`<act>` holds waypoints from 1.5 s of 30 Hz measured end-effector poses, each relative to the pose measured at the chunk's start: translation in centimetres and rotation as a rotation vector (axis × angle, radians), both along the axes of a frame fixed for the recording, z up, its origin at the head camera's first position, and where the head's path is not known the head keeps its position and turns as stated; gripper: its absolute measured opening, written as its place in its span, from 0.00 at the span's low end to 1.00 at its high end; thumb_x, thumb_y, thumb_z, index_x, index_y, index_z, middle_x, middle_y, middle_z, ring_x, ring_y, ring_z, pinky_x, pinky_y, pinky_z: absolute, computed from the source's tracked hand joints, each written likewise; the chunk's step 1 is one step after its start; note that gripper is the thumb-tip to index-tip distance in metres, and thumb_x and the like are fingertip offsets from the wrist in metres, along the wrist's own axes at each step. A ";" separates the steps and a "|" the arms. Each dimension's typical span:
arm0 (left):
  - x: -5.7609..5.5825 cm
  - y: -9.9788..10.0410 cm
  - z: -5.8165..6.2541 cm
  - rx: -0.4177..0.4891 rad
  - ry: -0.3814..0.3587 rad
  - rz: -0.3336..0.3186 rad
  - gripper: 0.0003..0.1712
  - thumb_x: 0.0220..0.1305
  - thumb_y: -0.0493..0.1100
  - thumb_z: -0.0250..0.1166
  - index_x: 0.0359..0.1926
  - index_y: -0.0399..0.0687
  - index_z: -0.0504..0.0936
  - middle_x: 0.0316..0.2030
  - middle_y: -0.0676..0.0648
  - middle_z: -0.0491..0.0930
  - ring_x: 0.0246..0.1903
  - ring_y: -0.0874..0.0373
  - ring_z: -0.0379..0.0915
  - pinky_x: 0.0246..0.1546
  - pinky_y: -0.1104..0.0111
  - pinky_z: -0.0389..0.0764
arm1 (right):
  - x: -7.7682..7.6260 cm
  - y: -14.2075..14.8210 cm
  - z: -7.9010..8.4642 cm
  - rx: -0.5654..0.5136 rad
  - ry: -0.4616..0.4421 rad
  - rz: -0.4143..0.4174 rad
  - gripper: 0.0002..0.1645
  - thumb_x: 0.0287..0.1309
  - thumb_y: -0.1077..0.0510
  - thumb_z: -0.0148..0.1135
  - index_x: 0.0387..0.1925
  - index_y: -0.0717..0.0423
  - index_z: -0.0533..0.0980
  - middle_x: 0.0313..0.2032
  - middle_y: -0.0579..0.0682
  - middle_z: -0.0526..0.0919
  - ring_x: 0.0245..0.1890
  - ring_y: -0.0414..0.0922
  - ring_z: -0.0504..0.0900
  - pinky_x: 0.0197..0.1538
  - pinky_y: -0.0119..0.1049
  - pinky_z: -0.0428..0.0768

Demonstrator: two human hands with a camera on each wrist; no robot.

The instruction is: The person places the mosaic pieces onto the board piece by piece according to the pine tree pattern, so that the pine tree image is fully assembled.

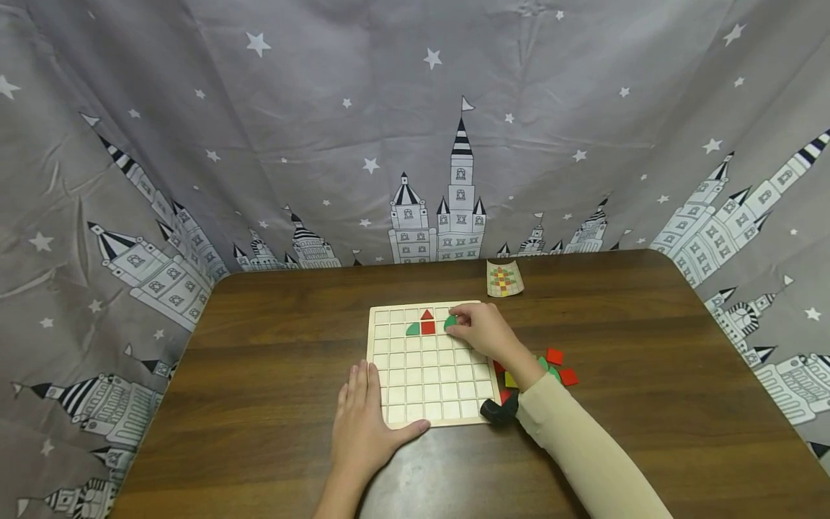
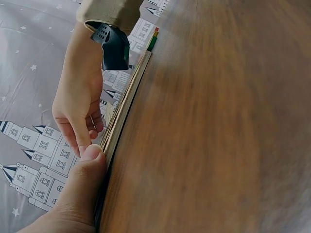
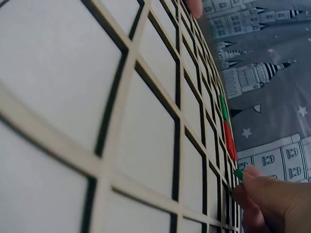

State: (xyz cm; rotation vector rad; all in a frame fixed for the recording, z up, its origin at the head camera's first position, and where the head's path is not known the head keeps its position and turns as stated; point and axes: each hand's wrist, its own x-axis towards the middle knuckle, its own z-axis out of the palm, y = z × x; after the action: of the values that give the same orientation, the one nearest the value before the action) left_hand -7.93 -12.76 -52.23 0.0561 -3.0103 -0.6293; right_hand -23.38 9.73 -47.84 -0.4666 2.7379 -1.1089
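My right hand (image 1: 483, 330) pinches a green quarter-circle tile (image 1: 450, 323) over the upper right of the wooden grid board (image 1: 415, 375). In the right wrist view the tile's edge (image 3: 238, 174) shows between thumb and finger, close to the grid. Three pieces sit in the board's upper cells: a red triangle (image 1: 426, 315), a red square (image 1: 428, 328) below it, and a green quarter-circle (image 1: 413, 329) left of the square. Fingers straight, my left hand (image 1: 363, 414) rests at the board's lower left corner, its thumb along the front edge.
Loose red, yellow and green tiles (image 1: 554, 356) lie right of the board, partly hidden by my right forearm. A pattern card (image 1: 504, 279) with a coloured design lies behind the board. A black wrist device (image 1: 499, 412) is on my right wrist. A castle-print curtain (image 1: 415, 144) hangs behind the table.
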 end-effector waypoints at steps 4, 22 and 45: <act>0.0 0.0 0.0 0.003 -0.006 0.001 0.83 0.34 0.91 0.58 0.78 0.37 0.47 0.79 0.39 0.46 0.79 0.45 0.38 0.77 0.50 0.48 | 0.0 -0.6 0.0 0.047 0.053 -0.010 0.20 0.57 0.51 0.71 0.49 0.57 0.83 0.27 0.42 0.81 0.28 0.38 0.75 0.41 0.37 0.79; 0.0 0.1 0.2 -0.001 0.021 -0.003 0.83 0.33 0.91 0.58 0.77 0.36 0.49 0.78 0.39 0.46 0.79 0.44 0.39 0.77 0.49 0.49 | 0.2 -1.5 0.0 0.155 0.095 -0.050 0.16 0.53 0.46 0.74 0.30 0.51 0.77 0.20 0.43 0.72 0.21 0.40 0.70 0.26 0.33 0.68; 0.0 0.1 0.0 0.006 0.025 -0.004 0.83 0.34 0.90 0.58 0.77 0.36 0.49 0.78 0.39 0.46 0.79 0.44 0.39 0.77 0.50 0.49 | 0.6 -1.5 -0.1 0.143 0.044 -0.009 0.11 0.62 0.51 0.67 0.28 0.50 0.77 0.19 0.43 0.71 0.19 0.39 0.66 0.27 0.31 0.64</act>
State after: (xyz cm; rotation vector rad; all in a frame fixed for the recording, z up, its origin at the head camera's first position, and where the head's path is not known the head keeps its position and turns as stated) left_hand -7.88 -12.66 -52.20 0.0427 -2.9853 -0.6340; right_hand -22.77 8.23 -47.91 -0.4641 2.8346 -0.9067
